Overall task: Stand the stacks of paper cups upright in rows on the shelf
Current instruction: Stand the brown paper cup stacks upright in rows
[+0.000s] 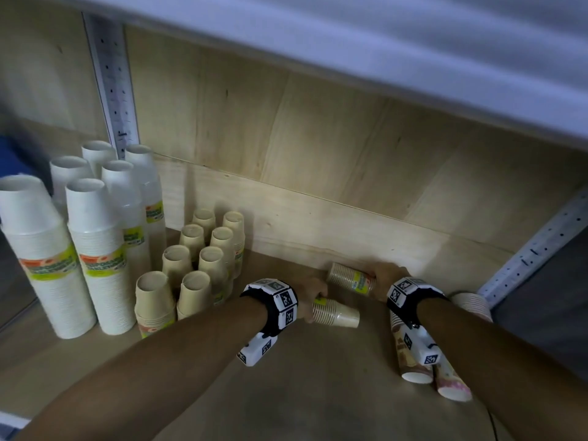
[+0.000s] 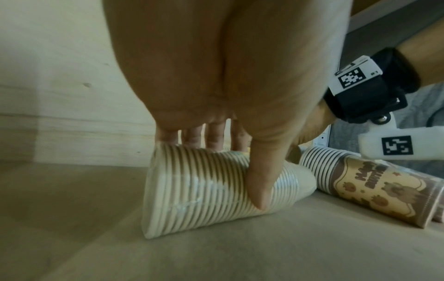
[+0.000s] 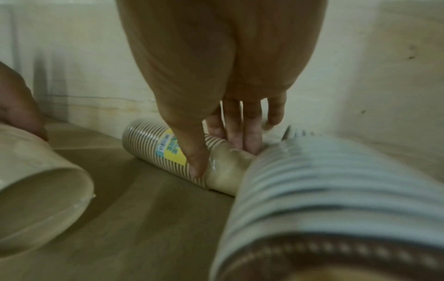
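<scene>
On the wooden shelf (image 1: 318, 377) my left hand (image 1: 310, 292) grips a short stack of beige cups (image 1: 337, 313) that lies on its side. In the left wrist view the thumb and fingers wrap that wrapped stack (image 2: 204, 190). Further back my right hand (image 1: 386, 276) grips a second lying beige stack (image 1: 351, 278) with a yellow label; in the right wrist view thumb and fingers close round this stack (image 3: 173, 152). Several beige stacks (image 1: 194, 265) stand upright in rows at the left.
Tall white cup stacks (image 1: 95, 249) stand at the far left. Two brown printed stacks (image 1: 413, 354) lie under my right forearm, another stack (image 1: 471, 303) by the right metal upright (image 1: 534, 246). The upper shelf edge (image 1: 381, 58) hangs overhead.
</scene>
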Action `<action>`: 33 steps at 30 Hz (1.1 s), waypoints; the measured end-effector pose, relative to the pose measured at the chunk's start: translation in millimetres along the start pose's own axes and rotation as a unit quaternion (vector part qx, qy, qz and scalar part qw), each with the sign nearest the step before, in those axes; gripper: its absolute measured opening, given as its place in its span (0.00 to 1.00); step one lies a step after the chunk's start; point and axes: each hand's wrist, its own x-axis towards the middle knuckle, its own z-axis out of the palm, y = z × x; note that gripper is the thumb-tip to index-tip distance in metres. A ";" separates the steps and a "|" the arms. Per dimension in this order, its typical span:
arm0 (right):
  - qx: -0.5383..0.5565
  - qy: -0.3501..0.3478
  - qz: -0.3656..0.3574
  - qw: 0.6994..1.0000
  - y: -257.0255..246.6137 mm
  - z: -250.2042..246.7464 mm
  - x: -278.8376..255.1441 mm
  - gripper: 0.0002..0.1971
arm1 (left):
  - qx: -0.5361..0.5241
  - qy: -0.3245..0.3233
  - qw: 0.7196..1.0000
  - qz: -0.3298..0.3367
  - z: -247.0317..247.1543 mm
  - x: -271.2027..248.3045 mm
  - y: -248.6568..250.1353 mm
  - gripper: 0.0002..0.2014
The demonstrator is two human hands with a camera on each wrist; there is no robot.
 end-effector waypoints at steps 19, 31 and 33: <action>0.012 -0.034 -0.020 0.999 -16.8 -13.4 -12.1 0.26 | 0.037 -0.021 0.999 -0.027 -10.6 4.6 -9.3 0.34; 0.079 -0.004 -0.030 0.996 -20.5 -74.0 -46.3 0.25 | -0.114 0.120 0.985 -0.053 -35.1 -10.3 -1.7 0.30; 0.082 -0.010 -0.042 0.996 -26.4 -81.2 -51.7 0.22 | -0.137 0.133 0.980 -0.063 -34.4 -12.0 0.0 0.29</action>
